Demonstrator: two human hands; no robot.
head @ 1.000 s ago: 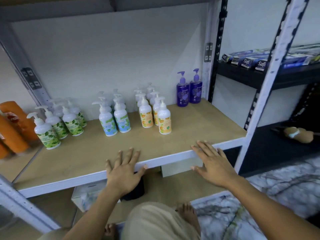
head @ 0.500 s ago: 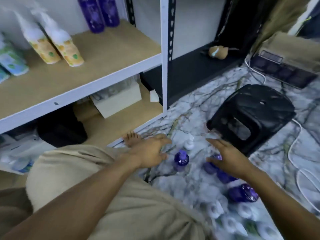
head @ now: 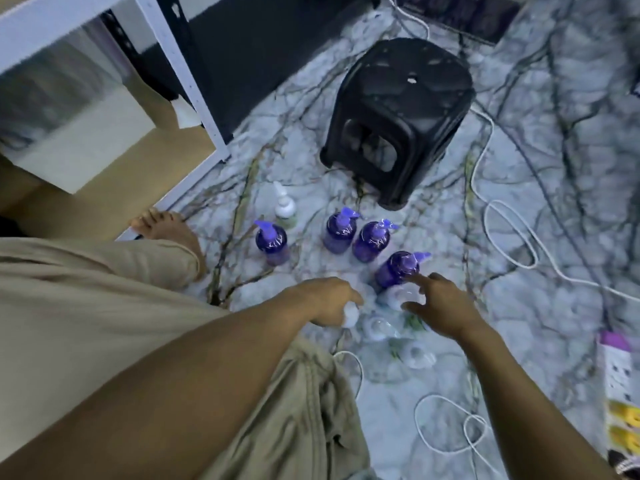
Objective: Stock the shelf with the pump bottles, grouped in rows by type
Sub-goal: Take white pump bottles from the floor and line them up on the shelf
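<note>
Several purple pump bottles stand on the marble-patterned floor: one (head: 271,242) to the left, two side by side (head: 340,232) (head: 372,240), and one (head: 398,268) nearest my hands. A lone white pump bottle (head: 284,206) stands behind them. Several more white bottles (head: 377,328) cluster in front of me, blurred. My left hand (head: 329,299) is closed around the top of a white bottle (head: 350,314). My right hand (head: 440,303) is spread open over another white bottle (head: 396,296), with its forefinger by the nearest purple bottle.
A black plastic stool (head: 398,116) stands just behind the bottles. White cables (head: 512,237) loop across the floor, and a power strip (head: 620,368) lies at the right. The shelf's white post (head: 180,74) and a white box (head: 79,147) are at the upper left. My bare foot (head: 166,226) is beside them.
The view swung from the stocked shelf down to the floor. Both hands left the shelf edge and came down to the bottles, and the left hand closed on a white bottle.
</note>
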